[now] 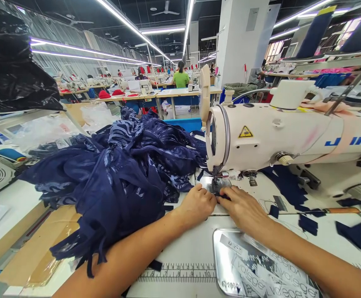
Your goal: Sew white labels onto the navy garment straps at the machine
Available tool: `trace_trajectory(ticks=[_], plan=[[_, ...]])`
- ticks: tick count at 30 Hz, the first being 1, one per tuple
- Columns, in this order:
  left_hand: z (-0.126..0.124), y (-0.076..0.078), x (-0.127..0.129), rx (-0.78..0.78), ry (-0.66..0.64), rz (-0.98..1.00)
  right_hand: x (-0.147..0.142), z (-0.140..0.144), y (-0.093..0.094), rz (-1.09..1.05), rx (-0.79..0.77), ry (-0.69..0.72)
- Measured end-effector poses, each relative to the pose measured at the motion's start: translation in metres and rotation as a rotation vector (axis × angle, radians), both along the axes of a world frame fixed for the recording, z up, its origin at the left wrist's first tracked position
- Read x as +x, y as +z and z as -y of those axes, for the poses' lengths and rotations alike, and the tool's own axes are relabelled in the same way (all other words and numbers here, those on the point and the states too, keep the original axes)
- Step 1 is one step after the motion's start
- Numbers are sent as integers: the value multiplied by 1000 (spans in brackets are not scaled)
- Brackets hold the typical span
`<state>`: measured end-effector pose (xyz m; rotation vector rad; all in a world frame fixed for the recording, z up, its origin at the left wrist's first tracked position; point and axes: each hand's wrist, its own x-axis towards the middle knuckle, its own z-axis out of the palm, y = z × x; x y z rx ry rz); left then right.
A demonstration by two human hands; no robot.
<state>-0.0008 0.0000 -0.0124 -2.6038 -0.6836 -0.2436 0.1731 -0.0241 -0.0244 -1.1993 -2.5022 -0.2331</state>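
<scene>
At the needle of a white sewing machine (245,136), both of my hands meet close to the presser foot (216,184). My left hand (199,203) is closed, its fingers curled beside the metal needle plate (205,181); whatever it grips is hidden. My right hand (244,207) has its fingers bent and pressed together on a small navy fabric piece (221,195), most of it covered by the fingers. Left of the machine a big heap of navy garments (127,165) with lighter patterned parts reaches down to my left forearm.
A metal tray (216,248) with printed labels (255,273) lies below my right forearm. Navy scraps (307,223) and an orange-handled tool (342,210) are at right. A ruler strip (180,273) runs along the front. Cardboard (44,248) lies left; people work behind.
</scene>
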Motion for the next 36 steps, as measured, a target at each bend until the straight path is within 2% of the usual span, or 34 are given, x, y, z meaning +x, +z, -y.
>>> trace_trajectory(ticks=[3,6,8,12,16,20,26,31,36], plan=[[-2,9,-14,-34,-79,8,-2,3,1,176,86,10],[-3,13,-26,-95,-221,13,3,-4,6,242,80,140],[-3,12,-26,-160,-257,32,10,-13,9,266,79,230],[-2,3,-11,-244,-138,52,22,-27,10,261,137,263],[0,-6,5,-195,-37,83,30,-35,1,242,161,247],[1,-12,13,-153,6,122,33,-40,-6,227,153,231],[3,-17,19,-94,54,175,34,-44,-4,174,96,249],[3,-16,23,-89,70,173,36,-46,-5,131,50,262],[2,-14,28,-89,97,147,39,-48,-7,127,-3,216]])
